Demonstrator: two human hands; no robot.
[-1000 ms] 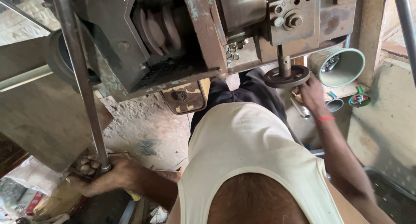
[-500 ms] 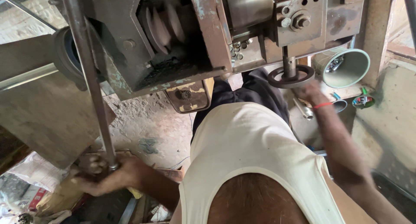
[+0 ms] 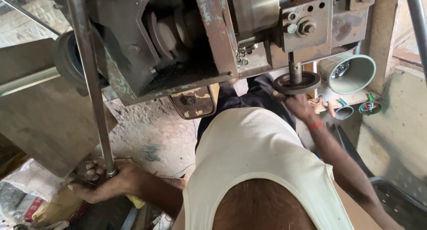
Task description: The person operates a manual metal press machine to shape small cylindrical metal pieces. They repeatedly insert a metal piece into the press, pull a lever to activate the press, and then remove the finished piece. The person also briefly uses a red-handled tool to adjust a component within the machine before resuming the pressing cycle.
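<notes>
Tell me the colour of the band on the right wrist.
Red, seen in the head view: the wrist band.

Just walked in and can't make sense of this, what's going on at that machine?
A person in a white vest works at a heavy rusty machine. The left hand grips the lower end of a long steel lever. The right hand touches the round metal disc under the machine's vertical shaft.

Pale green cone (image 3: pixel 353 74), yellow plate (image 3: pixel 195 103), perhaps crumpled wrappers (image 3: pixel 26 185), dusty floor (image 3: pixel 151 132)
</notes>
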